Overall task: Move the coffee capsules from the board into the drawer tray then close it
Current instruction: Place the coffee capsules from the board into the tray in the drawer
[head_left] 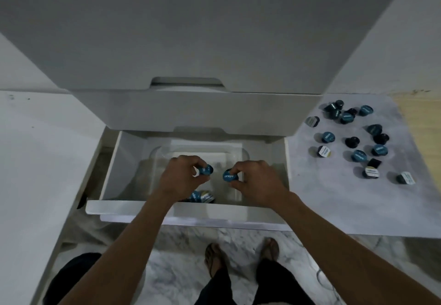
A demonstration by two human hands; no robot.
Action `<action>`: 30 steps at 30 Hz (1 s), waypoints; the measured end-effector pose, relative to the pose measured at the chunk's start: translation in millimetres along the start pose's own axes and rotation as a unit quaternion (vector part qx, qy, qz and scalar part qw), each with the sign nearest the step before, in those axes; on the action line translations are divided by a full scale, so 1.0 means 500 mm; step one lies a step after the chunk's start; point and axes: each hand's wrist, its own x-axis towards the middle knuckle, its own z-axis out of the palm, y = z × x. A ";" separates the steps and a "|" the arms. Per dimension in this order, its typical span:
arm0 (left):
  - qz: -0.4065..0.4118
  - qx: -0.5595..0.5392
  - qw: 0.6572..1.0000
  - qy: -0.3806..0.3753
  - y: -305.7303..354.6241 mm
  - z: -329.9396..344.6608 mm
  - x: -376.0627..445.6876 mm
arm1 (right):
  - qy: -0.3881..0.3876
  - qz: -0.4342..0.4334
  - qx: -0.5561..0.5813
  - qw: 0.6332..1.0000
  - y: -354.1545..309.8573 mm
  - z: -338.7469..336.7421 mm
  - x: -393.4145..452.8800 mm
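Both hands are over the open white drawer [112, 171], above a clear plastic tray [155, 156] inside it. My left hand [183, 175] grips a blue-lidded coffee capsule [205, 170]. My right hand [255, 178] pinches another blue-lidded capsule [229, 175]. Two capsules [201, 196] lie in the tray near its front, partly hidden by my left forearm. Several more capsules [353, 137], blue-lidded, white-lidded and dark, are scattered on the pale marble-patterned board [334, 197] to the right of the drawer.
Closed white drawer fronts [191, 42] rise above the open one. A white surface [35, 161] lies to the left. My feet [238, 257] stand on a marble floor below the drawer front [191, 218].
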 end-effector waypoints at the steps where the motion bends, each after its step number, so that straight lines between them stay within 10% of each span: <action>1: -0.003 0.000 1.000 -0.025 -0.009 0.010 0.013 | -0.020 0.004 -0.020 1.000 0.003 0.012 0.012; 30: -0.028 -0.005 0.976 -0.215 -0.015 0.077 0.069 | -0.139 -0.001 -0.120 0.983 0.020 0.049 0.058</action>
